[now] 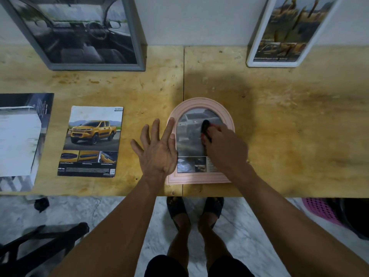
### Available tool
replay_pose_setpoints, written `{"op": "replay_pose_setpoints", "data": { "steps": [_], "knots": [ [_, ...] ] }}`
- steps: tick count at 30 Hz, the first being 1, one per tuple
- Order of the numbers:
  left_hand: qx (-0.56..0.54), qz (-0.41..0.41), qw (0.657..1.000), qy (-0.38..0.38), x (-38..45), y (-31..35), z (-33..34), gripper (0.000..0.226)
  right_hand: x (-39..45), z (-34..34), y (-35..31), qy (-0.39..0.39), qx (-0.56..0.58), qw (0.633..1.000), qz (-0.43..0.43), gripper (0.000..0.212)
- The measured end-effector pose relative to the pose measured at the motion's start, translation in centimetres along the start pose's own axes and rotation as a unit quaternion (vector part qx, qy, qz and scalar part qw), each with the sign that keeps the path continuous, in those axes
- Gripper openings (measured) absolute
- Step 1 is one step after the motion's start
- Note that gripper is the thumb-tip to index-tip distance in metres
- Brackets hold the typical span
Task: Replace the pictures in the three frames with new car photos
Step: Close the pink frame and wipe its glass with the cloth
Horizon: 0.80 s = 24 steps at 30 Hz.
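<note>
A pink arched frame (199, 102) lies flat near the table's front edge, with a grey pickup photo behind its glass. My left hand (157, 148) rests spread on the frame's left side, fingers apart. My right hand (225, 144) grips a small black and red object (205, 126) pressed on the glass. A loose photo of a yellow pickup (91, 140) lies to the left. A grey frame (79, 31) with a car interior picture and a white frame (287, 31) with a yellow car picture lean against the wall.
A stack of printed sheets (20, 140) sits at the table's left end. The plywood table (289, 116) has a seam down the middle. Below its front edge are a dark chair (40, 246), a pink basket (321, 210), and my sandalled feet.
</note>
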<state>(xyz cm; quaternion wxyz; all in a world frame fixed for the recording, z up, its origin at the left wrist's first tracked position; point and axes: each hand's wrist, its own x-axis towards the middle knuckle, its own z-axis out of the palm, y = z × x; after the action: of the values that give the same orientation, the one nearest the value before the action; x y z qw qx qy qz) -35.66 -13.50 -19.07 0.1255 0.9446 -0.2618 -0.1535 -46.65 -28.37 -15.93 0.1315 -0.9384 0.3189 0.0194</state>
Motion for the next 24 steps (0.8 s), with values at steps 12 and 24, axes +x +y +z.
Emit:
{"op": "replay_pose_setpoints", "data": {
  "steps": [12,24],
  "knots": [
    [0.008,0.014,1.0,-0.018,0.2,-0.6,-0.4,0.047,-4.1,1.4,-6.7,-0.066,0.089,0.994,-0.015,0.024],
    [0.009,0.012,1.0,-0.016,-0.1,-0.2,-0.5,0.047,-6.0,-0.6,0.3,-0.041,-0.087,0.995,0.026,0.03]
  ]
}}
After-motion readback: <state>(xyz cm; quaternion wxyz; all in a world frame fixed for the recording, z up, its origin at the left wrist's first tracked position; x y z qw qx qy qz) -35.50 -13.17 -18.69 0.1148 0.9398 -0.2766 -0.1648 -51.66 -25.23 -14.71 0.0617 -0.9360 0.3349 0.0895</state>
